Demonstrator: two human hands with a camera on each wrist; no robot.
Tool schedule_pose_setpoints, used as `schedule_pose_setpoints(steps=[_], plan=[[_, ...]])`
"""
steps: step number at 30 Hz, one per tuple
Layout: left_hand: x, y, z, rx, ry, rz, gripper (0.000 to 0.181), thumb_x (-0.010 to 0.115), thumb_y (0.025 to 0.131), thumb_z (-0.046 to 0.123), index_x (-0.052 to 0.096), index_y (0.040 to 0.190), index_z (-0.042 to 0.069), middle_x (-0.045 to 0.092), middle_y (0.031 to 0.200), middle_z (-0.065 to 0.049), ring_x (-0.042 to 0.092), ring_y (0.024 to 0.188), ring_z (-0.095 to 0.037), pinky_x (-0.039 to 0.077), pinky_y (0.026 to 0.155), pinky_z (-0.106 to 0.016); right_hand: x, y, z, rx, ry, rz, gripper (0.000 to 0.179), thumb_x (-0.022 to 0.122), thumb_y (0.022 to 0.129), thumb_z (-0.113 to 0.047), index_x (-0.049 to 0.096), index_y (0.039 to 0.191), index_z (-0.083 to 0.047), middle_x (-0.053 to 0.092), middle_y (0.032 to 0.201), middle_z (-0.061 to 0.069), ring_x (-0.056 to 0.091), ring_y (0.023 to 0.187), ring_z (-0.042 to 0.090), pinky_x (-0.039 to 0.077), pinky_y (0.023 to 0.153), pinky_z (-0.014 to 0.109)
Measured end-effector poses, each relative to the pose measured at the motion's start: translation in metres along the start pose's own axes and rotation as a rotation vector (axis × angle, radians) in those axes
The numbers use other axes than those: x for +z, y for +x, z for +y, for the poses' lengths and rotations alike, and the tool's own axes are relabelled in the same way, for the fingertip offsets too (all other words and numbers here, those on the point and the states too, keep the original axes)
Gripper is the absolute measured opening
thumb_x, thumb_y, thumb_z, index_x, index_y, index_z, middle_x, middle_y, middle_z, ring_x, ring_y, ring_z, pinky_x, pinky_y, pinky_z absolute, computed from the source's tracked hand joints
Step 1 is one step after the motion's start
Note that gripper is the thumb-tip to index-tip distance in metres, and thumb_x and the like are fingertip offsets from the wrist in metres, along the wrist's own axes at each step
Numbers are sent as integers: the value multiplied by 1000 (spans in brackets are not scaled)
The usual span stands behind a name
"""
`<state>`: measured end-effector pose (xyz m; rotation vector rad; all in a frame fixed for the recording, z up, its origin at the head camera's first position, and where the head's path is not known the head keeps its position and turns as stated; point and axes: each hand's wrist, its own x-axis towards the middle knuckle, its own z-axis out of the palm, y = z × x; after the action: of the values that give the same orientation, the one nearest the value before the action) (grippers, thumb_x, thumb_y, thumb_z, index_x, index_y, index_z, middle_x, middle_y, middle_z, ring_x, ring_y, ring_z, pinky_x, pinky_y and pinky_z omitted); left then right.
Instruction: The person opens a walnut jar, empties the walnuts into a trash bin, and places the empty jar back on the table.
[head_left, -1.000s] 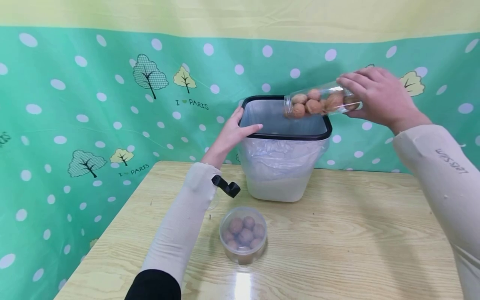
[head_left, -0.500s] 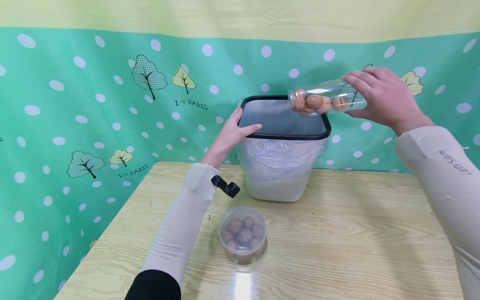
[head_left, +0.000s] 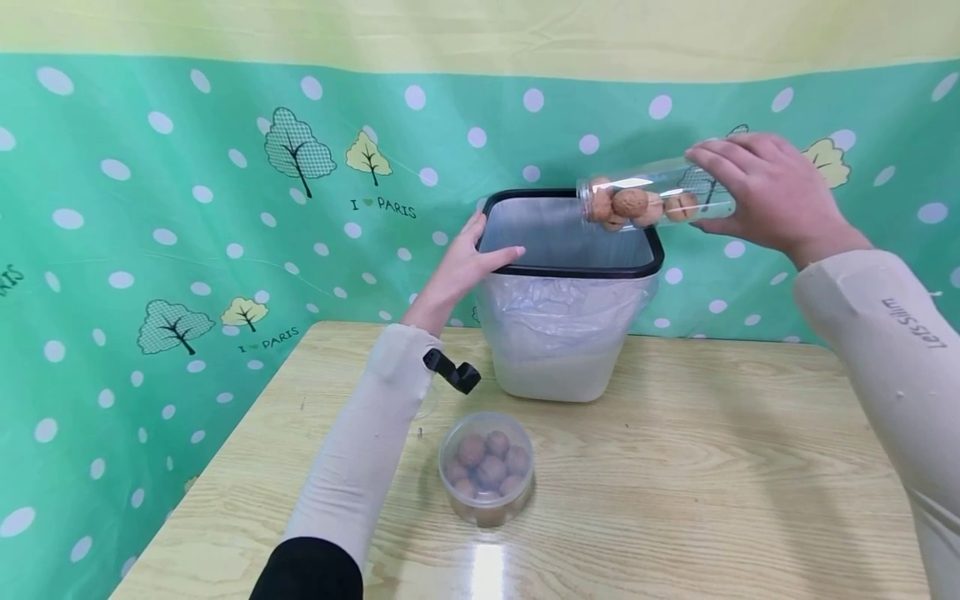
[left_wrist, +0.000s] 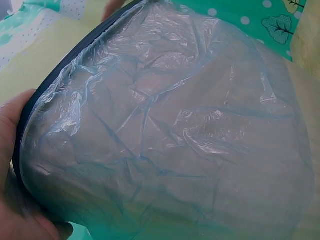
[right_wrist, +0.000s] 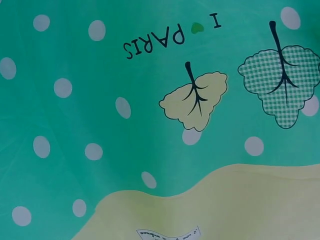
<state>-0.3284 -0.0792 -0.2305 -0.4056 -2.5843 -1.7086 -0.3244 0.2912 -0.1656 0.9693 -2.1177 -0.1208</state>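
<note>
My right hand (head_left: 772, 196) grips the base end of a clear jar (head_left: 663, 179). The jar lies tilted nearly level, its open mouth over the right side of the bin. Several walnuts (head_left: 630, 202) sit in the mouth half of the jar. My left hand (head_left: 463, 265) holds the black rim of the trash bin (head_left: 562, 333) at its left side, thumb over the rim. In the left wrist view, that hand (left_wrist: 20, 175) clasps the rim beside the crinkled plastic liner (left_wrist: 165, 120). The bin's bottom is hidden. In the right wrist view, neither hand nor jar shows.
A round clear tub (head_left: 487, 500) with several walnuts stands in front of the bin on the wooden table (head_left: 712, 467). A faint clear disc (head_left: 427, 402) lies partly behind the left forearm. A green dotted curtain (head_left: 225, 192) hangs close behind the bin.
The jar has shifted slightly right, and fewer walnuts show in it than a second ago. Those left lie nearer its mouth. The left hand has stayed on the rim.
</note>
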Motion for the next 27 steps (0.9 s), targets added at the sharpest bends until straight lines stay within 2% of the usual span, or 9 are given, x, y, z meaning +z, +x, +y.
schedule_pose_setpoints(steps=[27], plan=[[0, -1, -1, -8, -8, -1, 94, 70, 82, 40, 13, 152, 14, 6, 158, 8, 2, 144, -11, 13, 116, -34, -2, -1, 0, 14, -1, -78, 98, 17, 79, -81, 40, 141, -9, 50, 135, 18, 42, 121, 39, 22, 114, 41]])
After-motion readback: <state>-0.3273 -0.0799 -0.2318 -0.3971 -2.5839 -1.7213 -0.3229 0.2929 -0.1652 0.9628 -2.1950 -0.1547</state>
